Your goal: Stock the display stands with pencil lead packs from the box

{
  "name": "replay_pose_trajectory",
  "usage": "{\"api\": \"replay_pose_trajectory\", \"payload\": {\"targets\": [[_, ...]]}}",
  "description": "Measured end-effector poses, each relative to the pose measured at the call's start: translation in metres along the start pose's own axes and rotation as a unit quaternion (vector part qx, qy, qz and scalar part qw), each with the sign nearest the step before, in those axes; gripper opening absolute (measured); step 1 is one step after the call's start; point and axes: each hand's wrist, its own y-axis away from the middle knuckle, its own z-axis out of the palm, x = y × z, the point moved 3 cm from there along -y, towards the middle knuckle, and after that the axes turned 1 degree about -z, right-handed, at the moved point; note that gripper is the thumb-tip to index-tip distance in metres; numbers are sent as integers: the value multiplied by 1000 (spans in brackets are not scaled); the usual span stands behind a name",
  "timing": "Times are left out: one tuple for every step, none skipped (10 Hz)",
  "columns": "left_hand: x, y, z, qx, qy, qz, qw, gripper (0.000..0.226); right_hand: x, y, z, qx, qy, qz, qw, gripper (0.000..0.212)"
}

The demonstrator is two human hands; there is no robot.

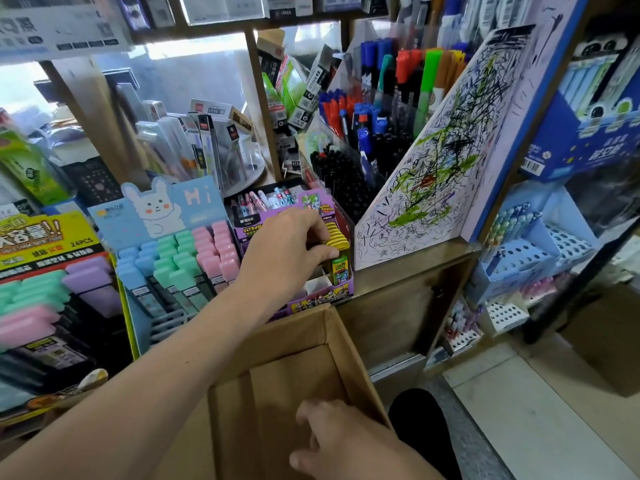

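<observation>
Shelf stocking in progress. The left hand (287, 247) is reaching forward over the purple display stand (322, 299), which is sitting at the edge of the wooden shelf (398, 268). Its fingers are curling over the row of yellow-topped lead packs (337, 235). The thumb is pressing against the front green-and-yellow pack (338, 270), pinching it where it is standing upright in the stand's right-hand front slot. White slots just left of that pack are showing open.

The right hand (343, 441) is dipping into the cardboard box (349, 344), which is butting against the stand's front. Its fingers are bending downward, slightly apart, and I cannot tell whether they are holding anything.

To the left, a blue rabbit-card stand (156, 209) is carrying pastel packs. To the right, a scribbled-on marker rack (433, 168) is standing just beside the purple stand.
</observation>
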Motion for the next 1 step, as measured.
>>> {"api": "replay_pose_trajectory", "payload": {"targets": [[-4,10,-12,34,21,1,999,17,-5,4,1,24,-21,1,999,49]]}}
